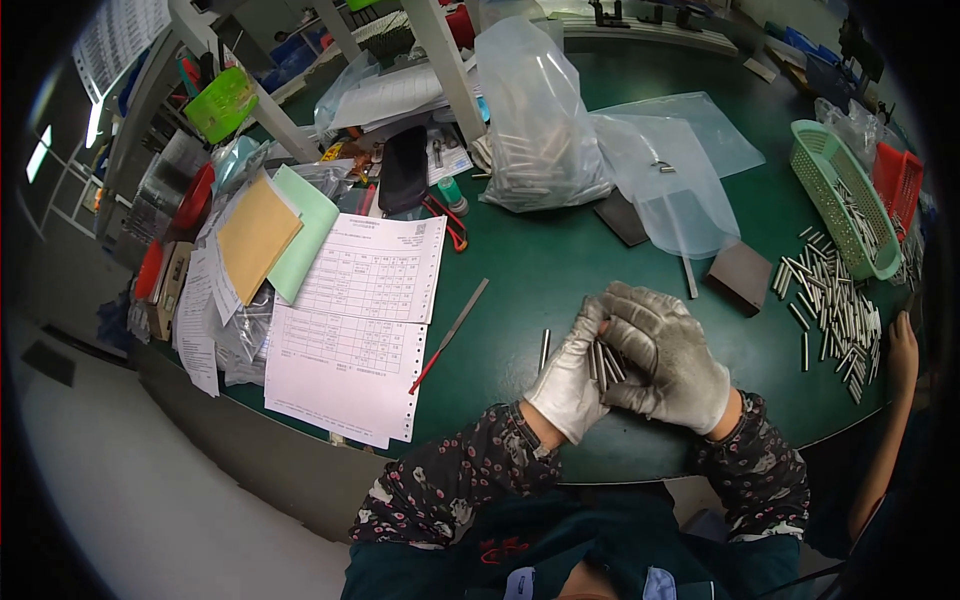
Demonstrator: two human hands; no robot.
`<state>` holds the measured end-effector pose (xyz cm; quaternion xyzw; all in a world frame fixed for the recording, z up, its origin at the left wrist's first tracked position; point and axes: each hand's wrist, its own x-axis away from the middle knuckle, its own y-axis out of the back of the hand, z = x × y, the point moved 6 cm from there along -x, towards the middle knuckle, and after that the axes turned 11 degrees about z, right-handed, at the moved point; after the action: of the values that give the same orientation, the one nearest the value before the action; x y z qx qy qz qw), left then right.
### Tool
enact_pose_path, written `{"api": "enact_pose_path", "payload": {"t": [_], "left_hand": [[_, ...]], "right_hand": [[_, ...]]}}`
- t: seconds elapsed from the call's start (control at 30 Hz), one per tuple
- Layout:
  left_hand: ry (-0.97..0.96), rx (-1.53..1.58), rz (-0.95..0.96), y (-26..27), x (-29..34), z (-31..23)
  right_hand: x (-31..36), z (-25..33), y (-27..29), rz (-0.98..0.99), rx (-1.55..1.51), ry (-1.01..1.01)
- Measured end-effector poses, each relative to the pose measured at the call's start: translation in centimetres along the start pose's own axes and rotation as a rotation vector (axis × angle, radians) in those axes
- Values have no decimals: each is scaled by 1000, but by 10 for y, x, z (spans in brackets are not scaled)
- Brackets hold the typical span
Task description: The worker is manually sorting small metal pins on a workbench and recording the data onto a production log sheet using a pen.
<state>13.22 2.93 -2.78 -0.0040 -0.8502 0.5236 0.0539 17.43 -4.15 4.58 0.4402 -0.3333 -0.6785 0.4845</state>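
My left hand (569, 388) and my right hand (672, 362), both in greyish-white work gloves, come together over the green table near its front edge. Between them they cup a small bunch of shiny metal pins (604, 367). The pins' ends show in the gap between the palms; my right fingers curl over the top and hide the rest. One loose metal pin (545, 350) lies just left of my left hand.
A pile of metal pins (835, 325) spreads at the right beside a pale green basket (808, 165). A filled plastic bag (530, 75) stands at the back. Dark blocks (740, 277), printed sheets (350, 345) and a red-handled file (450, 335) surround my hands. Another person's hand (903, 350) rests far right.
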Motion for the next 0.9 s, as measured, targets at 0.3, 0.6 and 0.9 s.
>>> {"api": "enact_pose_path", "payload": {"t": [0.3,0.6,0.9], "left_hand": [[6,8,96,-1,1,6],[117,50,137,10,4,14],[184,-24,156,7,-2,21]], "right_hand": [[3,-1,-3,28,-20,-25],[2,-4,-3,12,-34,-18],[9,-5,-2,-26,-31,-13]]}}
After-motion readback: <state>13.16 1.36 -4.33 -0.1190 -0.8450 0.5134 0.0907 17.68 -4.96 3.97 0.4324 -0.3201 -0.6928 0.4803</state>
